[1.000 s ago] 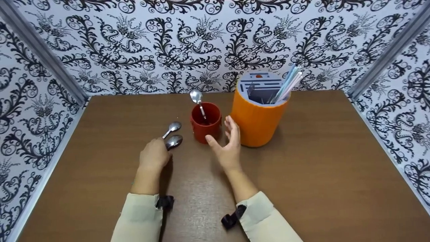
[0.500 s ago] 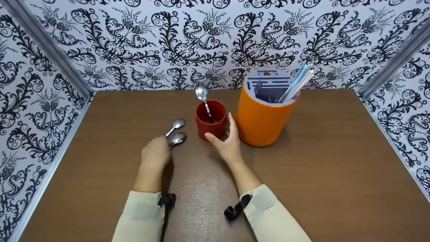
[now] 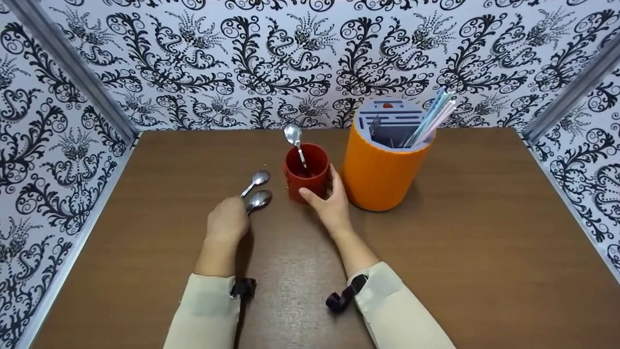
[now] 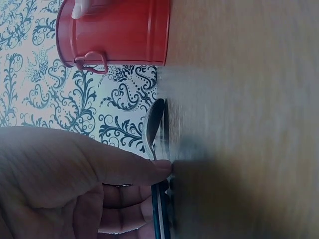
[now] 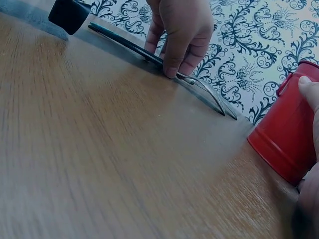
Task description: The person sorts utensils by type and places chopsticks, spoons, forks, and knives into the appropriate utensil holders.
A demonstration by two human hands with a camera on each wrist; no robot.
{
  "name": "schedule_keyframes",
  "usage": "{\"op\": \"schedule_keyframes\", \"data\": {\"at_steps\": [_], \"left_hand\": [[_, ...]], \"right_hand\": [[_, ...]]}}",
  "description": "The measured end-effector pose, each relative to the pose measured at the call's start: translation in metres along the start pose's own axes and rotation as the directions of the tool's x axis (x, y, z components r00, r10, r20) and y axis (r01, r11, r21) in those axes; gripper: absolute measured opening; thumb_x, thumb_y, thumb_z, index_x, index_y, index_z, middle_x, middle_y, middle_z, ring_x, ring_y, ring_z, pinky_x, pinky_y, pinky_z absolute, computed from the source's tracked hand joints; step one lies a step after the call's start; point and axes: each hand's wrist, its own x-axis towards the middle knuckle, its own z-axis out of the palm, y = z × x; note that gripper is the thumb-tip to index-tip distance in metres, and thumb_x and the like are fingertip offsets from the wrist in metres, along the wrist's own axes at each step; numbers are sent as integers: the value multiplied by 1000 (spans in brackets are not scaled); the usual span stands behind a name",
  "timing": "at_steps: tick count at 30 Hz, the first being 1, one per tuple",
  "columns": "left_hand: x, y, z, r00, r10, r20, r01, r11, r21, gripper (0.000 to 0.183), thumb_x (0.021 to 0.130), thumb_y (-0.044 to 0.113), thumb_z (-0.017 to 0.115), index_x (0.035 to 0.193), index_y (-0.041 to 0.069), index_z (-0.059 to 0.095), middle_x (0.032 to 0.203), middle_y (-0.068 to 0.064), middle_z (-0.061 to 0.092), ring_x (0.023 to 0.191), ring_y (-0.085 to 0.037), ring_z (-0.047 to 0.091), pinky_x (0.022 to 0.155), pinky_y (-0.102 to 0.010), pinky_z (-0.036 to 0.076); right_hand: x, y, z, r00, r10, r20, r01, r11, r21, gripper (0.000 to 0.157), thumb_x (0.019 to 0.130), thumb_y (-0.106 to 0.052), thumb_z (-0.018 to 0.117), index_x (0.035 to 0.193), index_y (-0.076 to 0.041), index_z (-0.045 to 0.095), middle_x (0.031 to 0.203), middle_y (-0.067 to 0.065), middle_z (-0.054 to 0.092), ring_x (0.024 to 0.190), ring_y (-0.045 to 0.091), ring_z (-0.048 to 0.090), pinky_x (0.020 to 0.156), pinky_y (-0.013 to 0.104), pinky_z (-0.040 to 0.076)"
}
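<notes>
Two metal spoons lie side by side on the table; the nearer spoon (image 3: 259, 198) and the farther spoon (image 3: 261, 177) both run under my left hand (image 3: 227, 218). In the left wrist view, my thumb and fingers pinch a spoon's dark handle (image 4: 160, 214) close to the tabletop. My right hand (image 3: 334, 208) grips a red cup (image 3: 310, 185), thumb on its near side and fingers around the right, partly hidden. The cup stands upright, and another spoon (image 3: 293, 134) leans inside it, bowl up. A small red handle (image 4: 94, 62) shows on the cup's side.
Just right of the cup stands an orange cutlery holder (image 3: 382, 177) with a grey slotted top, holding forks and blue and pink sticks (image 3: 438, 116). Patterned walls (image 3: 290, 63) enclose the brown table (image 3: 474, 232) at the back and sides.
My right hand has closed in on the red cup and now grips it. The left hand stays at the spoons. The whole view has shifted slightly.
</notes>
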Motion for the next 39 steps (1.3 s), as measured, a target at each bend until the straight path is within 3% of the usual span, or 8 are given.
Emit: {"op": "schedule_keyframes", "data": {"at_steps": [9,15,25,29,39], "left_hand": [[0,4,-3,1000,27,-3,-26,999,24,22,98,-3,50,104,-10,70,106,-30,73,98,-48,72,80,-61,60],[-1,6,-3,999,41,-10,-41,999,26,22,98,-2,51,103,-11,70,104,-30,73,96,-49,72,79,-62,60],[0,4,1,993,68,-95,-66,998,14,18,94,-2,56,94,-12,72,96,-32,74,87,-50,73,73,-62,60],[1,3,2,991,58,-119,-57,998,12,19,93,-2,55,92,-12,72,94,-33,73,86,-52,73,72,-63,59],[3,2,1,994,13,-108,-15,1000,-17,16,92,3,61,91,-9,72,96,-31,74,88,-49,73,74,-62,59]], "right_hand": [[3,0,1,1000,6,-20,-5,999,46,90,85,-28,86,160,-10,38,164,10,43,150,28,42,125,44,37],[4,-1,2,1000,19,-20,-18,999,41,91,86,-31,86,160,-11,38,164,8,42,151,26,42,125,42,37],[1,-4,2,998,69,-16,-68,998,9,92,86,-35,85,161,-13,37,165,6,41,152,27,41,124,42,38],[1,-4,1,997,78,-13,-78,997,15,90,86,-36,85,160,-14,38,164,5,42,151,26,42,123,41,39],[0,-3,2,999,41,-19,-40,999,32,89,85,-29,86,159,-11,39,162,9,45,146,28,46,123,43,40]]}}
